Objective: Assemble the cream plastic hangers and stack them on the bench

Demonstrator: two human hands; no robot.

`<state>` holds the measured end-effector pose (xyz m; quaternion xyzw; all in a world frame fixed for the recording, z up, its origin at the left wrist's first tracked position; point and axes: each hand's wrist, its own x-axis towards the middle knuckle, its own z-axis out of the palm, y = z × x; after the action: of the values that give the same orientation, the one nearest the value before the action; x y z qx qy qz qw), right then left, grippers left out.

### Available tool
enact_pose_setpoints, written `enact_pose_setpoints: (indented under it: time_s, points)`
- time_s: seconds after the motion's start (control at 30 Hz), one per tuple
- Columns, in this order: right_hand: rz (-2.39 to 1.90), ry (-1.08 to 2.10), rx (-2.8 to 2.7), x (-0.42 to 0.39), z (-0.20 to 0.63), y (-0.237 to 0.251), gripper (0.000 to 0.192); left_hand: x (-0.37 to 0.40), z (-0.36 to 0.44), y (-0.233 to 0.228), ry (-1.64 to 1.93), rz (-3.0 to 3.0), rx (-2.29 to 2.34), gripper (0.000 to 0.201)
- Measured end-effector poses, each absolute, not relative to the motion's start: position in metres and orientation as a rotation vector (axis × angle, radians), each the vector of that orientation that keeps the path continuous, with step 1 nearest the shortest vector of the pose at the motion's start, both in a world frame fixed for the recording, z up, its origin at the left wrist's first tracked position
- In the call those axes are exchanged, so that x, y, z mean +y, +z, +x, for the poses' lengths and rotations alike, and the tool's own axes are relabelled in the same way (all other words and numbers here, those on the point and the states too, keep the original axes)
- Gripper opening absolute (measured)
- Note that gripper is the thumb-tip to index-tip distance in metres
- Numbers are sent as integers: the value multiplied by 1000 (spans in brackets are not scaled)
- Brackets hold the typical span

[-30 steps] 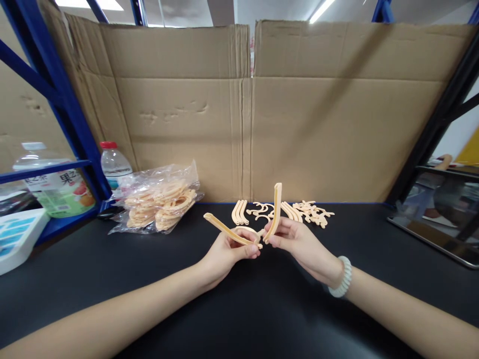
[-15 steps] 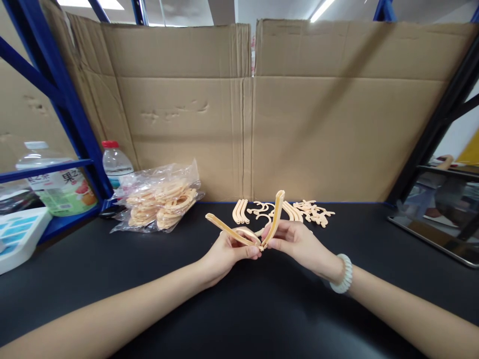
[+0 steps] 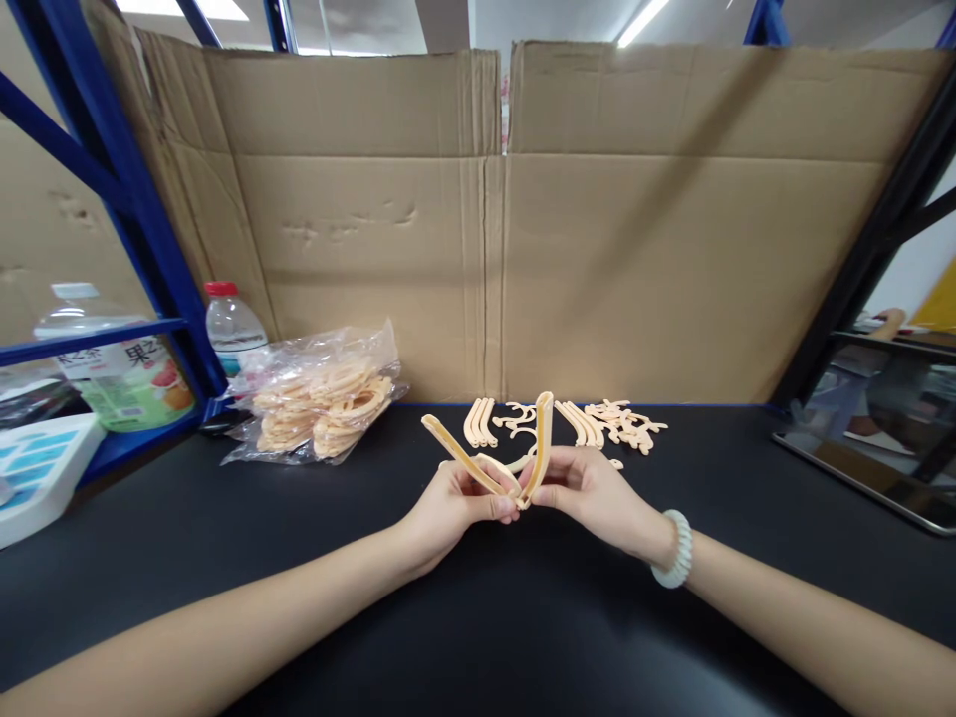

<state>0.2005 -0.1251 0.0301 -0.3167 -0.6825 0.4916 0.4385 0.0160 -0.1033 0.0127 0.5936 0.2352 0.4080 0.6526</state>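
Above a black tabletop (image 3: 523,617), my left hand (image 3: 455,508) pinches the near end of a long, curved beige plastic strip (image 3: 459,456) that slants up to the left. My right hand (image 3: 590,490), a pale bead bracelet (image 3: 674,550) on its wrist, grips a second beige strip (image 3: 543,438) that stands nearly upright. The two strips meet at their lower ends between my fingertips, forming a V. A small curved beige piece shows between them at the join.
Loose beige strips and hook-shaped pieces (image 3: 590,423) lie behind my hands by the cardboard wall (image 3: 493,219). A clear bag of the same parts (image 3: 318,398) sits to the left, near two bottles (image 3: 231,329) and blue shelf posts (image 3: 141,219). A metal tray (image 3: 866,438) lies at right.
My hands have drawn closer together and slightly lower. The right strip has dropped and its lower end now meets the left strip's end, closing the gap into a V.
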Motion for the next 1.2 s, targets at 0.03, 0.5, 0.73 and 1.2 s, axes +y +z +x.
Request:
enact_pose_setpoints:
  time_s: [0.03,0.5,0.73,1.2]
  points:
    - [-784,1217,-1688,-125,200,30,22,-104,16,13,935,1342,531,17]
    - [-752,1102,-1699,-128,197,19,14,-108,19,11,1034,1240,611,16]
    - [-789,1009,-1688,-128,195,15,18,-107,19,12,1052,1217,641,22]
    - [-903,1130,-1504,-110,219,28,28,-89,9,22,989,1079,681,20]
